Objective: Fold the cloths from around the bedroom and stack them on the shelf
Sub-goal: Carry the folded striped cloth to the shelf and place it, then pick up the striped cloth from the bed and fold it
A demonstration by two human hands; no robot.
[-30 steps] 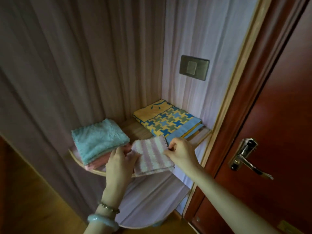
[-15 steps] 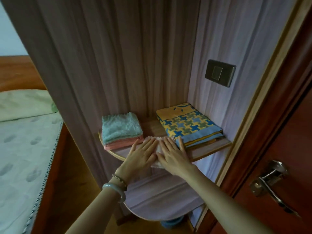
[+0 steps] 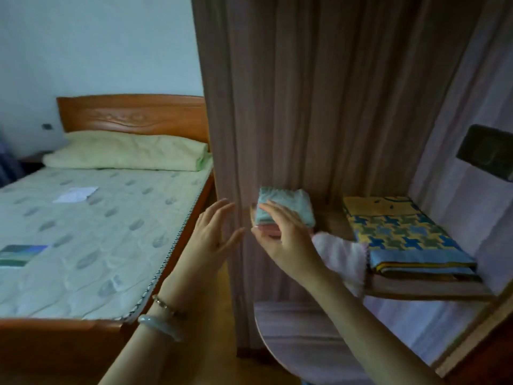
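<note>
On the wooden corner shelf (image 3: 416,290) lie a folded teal cloth (image 3: 288,201) on top of a pink one (image 3: 270,230), a folded pink-and-white cloth (image 3: 342,257) in the middle, and a yellow-and-blue patterned folded cloth (image 3: 402,234) on the right. My right hand (image 3: 283,240) hovers open in front of the teal and pink stack, holding nothing. Left of the shelf, my left hand (image 3: 212,237) is lifted with fingers spread and empty. On the bed lie a white cloth (image 3: 76,194) and a blue-green cloth (image 3: 19,254).
The bed (image 3: 91,240) with a green pillow (image 3: 127,151) and wooden headboard fills the left. A curtain-like panel (image 3: 305,107) backs the shelf. A lower rounded shelf (image 3: 305,337) sits below. A dark wall switch (image 3: 485,154) is at the right.
Both hands have lifted off the pink-and-white cloth, which stays on the shelf. They moved left and my view swung left, bringing the bed into sight.
</note>
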